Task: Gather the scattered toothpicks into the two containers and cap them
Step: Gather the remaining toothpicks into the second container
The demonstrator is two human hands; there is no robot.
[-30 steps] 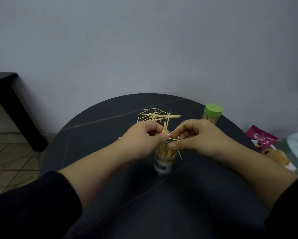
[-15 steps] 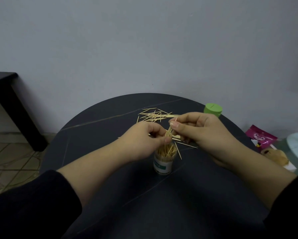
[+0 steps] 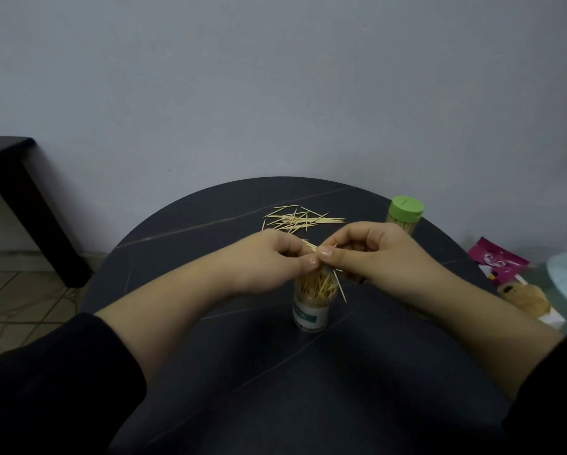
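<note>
While both hands meet just above the open container, I read them as curled in tight, with the two thumb tips nearly touching. The left hand has its fingers folded under and its thumb and forefinger pinched on the held toothpicks, a few thin sticks bridging the small gap between the hands. The right hand pinches the other end of the same sticks, whose tips poke out past its forefinger; its remaining fingers are rolled into the palm. Neither hand touches the container, as far as I can make out.

That container stands upright on the dark round worktop, uncapped and packed with stored toothpicks bristling above its rim. One lone toothpick slants down beside its right edge; I cannot tell whether it lies flat or hangs from the right hand. Beyond the hands, the scattered toothpicks lie in a loose heap on the worktop. The second container stands at the far right edge, wearing its green cap.
</note>
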